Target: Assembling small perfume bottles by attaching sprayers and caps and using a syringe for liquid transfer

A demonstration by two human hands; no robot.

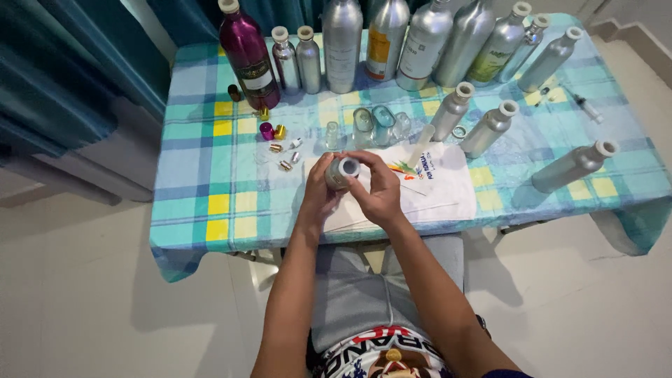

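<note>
Both hands meet over the near edge of the table, closed around a small silver bottle [341, 172]. The left hand [319, 190] wraps the bottle's body from the 9 o'clock side; the right hand [379, 190] closes on it from 3 o'clock, fingertips [358, 159] curled over the white cap end, which faces the camera. The bottle lies tilted between the two palms, above a white cloth [437, 185] spread on the checked tablecloth [210, 175].

At 12 o'clock from the grip stand small clear glass vials [371, 126]. At 10 o'clock lie small gold and silver caps [280, 150] and a magenta cap [267, 130]. At 2 o'clock stand two mid-sized silver bottles [470, 119], and at 3 o'clock, well apart, another silver bottle [574, 166]. Along the far edge runs a row of tall silver bottles [420, 42], with a tall purple bottle [248, 52] at 11 o'clock.
</note>
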